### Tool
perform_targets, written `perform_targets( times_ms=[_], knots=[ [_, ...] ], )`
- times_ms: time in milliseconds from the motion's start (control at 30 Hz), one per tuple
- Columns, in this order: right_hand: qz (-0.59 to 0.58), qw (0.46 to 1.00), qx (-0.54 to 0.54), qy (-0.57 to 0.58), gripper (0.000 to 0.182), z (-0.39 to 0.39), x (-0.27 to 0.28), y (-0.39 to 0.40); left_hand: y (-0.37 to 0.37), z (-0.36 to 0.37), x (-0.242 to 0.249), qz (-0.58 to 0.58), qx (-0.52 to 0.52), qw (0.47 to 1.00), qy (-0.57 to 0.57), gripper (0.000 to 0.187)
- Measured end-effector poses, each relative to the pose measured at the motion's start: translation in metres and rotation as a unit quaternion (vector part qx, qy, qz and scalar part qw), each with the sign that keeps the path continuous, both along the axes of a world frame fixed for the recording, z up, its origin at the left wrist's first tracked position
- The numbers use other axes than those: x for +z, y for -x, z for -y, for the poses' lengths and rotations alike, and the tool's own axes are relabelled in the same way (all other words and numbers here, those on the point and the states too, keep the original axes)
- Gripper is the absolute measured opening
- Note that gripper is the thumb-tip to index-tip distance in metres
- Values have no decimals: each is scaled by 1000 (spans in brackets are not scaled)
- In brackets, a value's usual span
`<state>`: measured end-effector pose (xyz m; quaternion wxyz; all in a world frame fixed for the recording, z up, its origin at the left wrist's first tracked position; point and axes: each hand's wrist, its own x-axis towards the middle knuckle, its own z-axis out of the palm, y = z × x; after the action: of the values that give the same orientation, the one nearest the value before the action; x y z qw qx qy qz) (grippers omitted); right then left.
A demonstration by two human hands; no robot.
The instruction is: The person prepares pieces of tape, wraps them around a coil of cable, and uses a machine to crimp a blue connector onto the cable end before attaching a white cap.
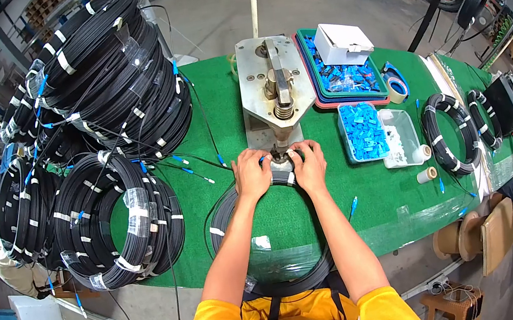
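**Both hands at the press**

The left hand [252, 173] and right hand [309, 166] each have a closed grip on the cable coil [275, 272], whose top sits between them, under the metal press [275, 89]. The coil loops back toward the person.

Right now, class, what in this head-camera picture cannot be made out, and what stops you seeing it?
1. What the left hand and right hand pinch at the metal press: hidden by the fingers.
2. The near part of the cable coil: hidden behind the person's body.
3. The small blue parts in the tray: too small to identify.
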<state>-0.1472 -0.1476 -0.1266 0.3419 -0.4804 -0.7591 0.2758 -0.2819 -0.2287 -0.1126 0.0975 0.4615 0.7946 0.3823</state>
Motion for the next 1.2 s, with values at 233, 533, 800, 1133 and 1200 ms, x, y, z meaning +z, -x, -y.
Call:
perform_targets(
  times_ms=[233, 533, 800, 1133, 1200],
  knots=[
    [-12, 1000, 3, 16, 17, 0, -1, -1, -3, 0, 3, -25, 21, 999, 19, 17],
    [-50, 998, 19, 21, 18, 1, -2, -5, -3, 1, 4, -18, 20, 1000, 16, 17],
    [-2, 994, 12, 111, 21, -10, 6, 0, -1, 2, 2, -12, 12, 1000, 3, 15],
    [-17, 997, 7, 78, 20, -9, -7, -1, 4, 3, -2, 13, -1, 1000, -2, 18],
    [-12, 997, 7, 76, 20, -8, -7, -1, 1, 3, -7, -1, 22, 999, -36, 20]
  ],
)
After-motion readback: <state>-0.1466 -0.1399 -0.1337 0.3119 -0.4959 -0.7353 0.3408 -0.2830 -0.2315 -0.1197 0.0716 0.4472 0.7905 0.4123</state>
